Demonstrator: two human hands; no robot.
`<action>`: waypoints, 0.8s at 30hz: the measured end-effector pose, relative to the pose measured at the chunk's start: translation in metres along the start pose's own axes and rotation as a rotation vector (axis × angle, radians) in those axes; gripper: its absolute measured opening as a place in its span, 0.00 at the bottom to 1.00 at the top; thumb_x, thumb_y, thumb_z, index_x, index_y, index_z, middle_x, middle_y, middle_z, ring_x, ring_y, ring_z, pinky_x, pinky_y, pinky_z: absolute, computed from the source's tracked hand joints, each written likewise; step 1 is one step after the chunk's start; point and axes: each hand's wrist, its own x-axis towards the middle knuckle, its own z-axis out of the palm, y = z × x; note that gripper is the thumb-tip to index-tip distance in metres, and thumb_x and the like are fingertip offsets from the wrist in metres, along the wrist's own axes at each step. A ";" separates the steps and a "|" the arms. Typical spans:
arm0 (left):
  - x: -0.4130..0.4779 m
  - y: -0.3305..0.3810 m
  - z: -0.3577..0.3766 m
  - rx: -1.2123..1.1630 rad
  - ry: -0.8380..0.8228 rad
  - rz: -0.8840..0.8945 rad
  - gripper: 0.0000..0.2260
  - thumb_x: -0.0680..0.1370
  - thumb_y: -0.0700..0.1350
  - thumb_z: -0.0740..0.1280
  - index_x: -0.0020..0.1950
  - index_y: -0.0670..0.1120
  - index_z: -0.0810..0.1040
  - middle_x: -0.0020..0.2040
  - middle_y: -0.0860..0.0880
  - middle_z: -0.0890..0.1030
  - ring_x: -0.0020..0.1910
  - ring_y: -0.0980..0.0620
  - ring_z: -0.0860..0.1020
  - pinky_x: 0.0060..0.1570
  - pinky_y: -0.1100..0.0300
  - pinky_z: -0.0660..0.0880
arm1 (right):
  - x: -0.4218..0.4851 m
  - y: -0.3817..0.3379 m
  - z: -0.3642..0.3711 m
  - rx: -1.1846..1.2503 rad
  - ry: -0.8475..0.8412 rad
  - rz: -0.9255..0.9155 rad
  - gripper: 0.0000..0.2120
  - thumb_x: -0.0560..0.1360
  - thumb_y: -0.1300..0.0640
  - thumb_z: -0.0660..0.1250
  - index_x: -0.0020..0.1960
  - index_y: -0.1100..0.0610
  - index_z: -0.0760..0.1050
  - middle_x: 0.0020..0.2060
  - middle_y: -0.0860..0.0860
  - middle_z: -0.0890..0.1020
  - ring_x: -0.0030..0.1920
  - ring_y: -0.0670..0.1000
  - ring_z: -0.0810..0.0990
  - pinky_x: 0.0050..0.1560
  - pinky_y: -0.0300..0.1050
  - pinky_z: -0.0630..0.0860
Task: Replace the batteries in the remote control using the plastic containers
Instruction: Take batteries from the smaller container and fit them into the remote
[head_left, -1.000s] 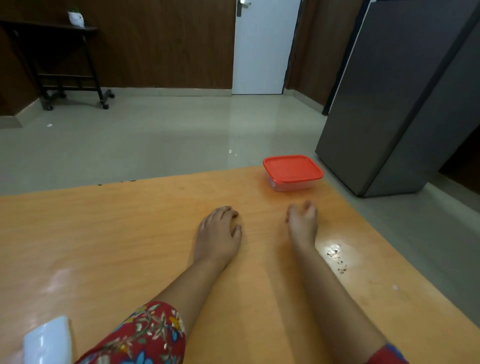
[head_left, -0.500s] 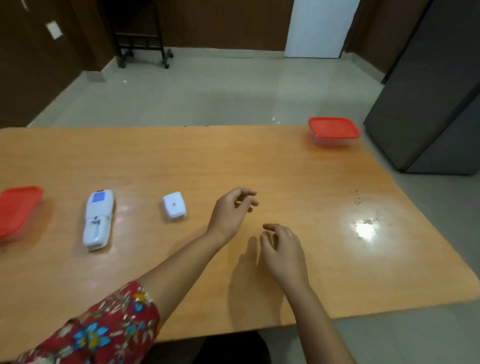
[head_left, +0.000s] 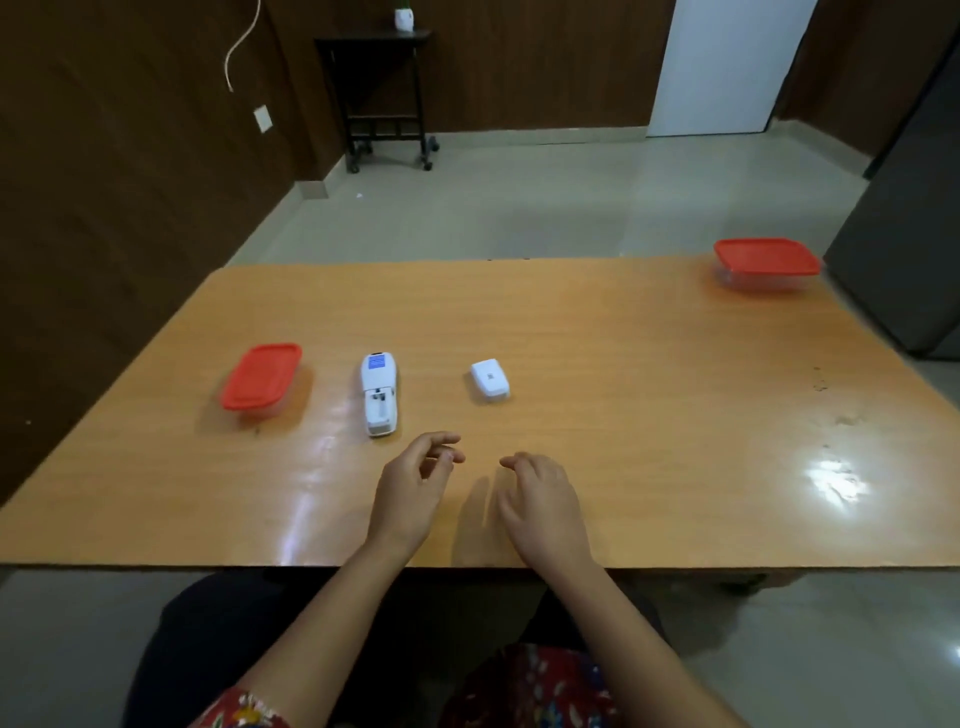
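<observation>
So the remote control is lying face down on the table, a bit left of centre, with its battery bay uncovered. I can't tell whether there are cells in it. The little white battery cover sits on its own just to the right of the remote, not touching it.

Both hands hover over the near edge of the table and hold nothing. The left hand has its fingers loosely curled, with the tips near the bottom end of the remote but apart from it. The right hand is palm down and its fingers are relaxed too, pointing roughly toward the cover, which lies a bit further up the table.

One red-lidded plastic container sits just left of the remote, lid on. The other red-lidded container is off at the far right corner, well away from both hands, also closed.
</observation>
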 end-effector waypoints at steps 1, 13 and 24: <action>-0.002 -0.005 -0.010 0.013 0.033 0.009 0.11 0.78 0.42 0.64 0.52 0.59 0.77 0.45 0.58 0.83 0.47 0.62 0.80 0.48 0.62 0.74 | 0.002 -0.009 0.008 -0.042 -0.029 -0.021 0.23 0.78 0.45 0.58 0.71 0.51 0.65 0.72 0.51 0.67 0.73 0.52 0.61 0.71 0.46 0.58; 0.029 -0.056 -0.141 0.254 0.476 0.026 0.17 0.73 0.36 0.68 0.62 0.43 0.76 0.61 0.43 0.75 0.61 0.44 0.72 0.61 0.54 0.69 | 0.030 -0.054 0.068 -0.252 0.018 0.014 0.30 0.76 0.37 0.51 0.74 0.50 0.59 0.75 0.48 0.60 0.75 0.51 0.56 0.71 0.52 0.52; 0.098 -0.094 -0.173 0.436 0.489 -0.267 0.47 0.64 0.56 0.78 0.75 0.54 0.53 0.78 0.42 0.44 0.72 0.34 0.58 0.65 0.42 0.67 | 0.033 -0.056 0.073 -0.279 0.078 0.026 0.28 0.73 0.36 0.52 0.69 0.47 0.65 0.71 0.46 0.67 0.71 0.50 0.62 0.68 0.51 0.57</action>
